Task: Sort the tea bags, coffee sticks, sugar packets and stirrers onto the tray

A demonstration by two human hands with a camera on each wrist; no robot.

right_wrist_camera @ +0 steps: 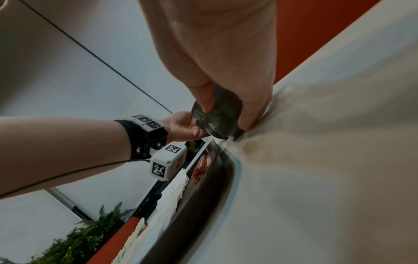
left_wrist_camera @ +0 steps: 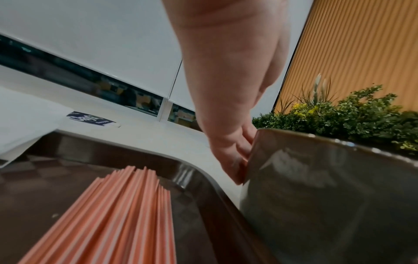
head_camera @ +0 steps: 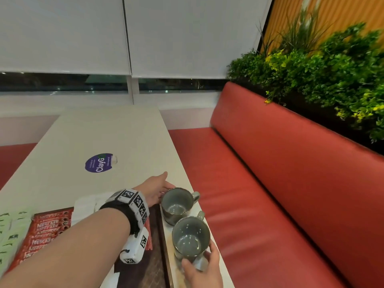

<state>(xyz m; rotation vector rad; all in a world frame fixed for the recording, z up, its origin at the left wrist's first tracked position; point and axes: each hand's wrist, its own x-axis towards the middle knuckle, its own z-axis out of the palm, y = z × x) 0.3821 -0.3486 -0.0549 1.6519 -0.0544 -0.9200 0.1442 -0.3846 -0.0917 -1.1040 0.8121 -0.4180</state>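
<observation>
The right hand is curling its fingers round the near mug, and the left hand is laying relaxed, spread fingers against the far mug. Both mugs are standing on the surface beside the tray, which is holding the stirrers, coffee sticks and sugar packets. Risk: a mug sliding off the surface edge, just beside it.

Two mugs: glazed ceramic, grey-green, glossy with speckled rims. Tray: dark brown, smooth glossy rim, chequer-textured floor. Stirrers: thin orange-pink sticks, matt. Coffee sticks: red printed foil-like sachets, slight sheen. Sugar packets: white paper, matt. Table: off-white, smooth, satin finish. Bench: red leather-like upholstery, smooth, low sheen.
</observation>
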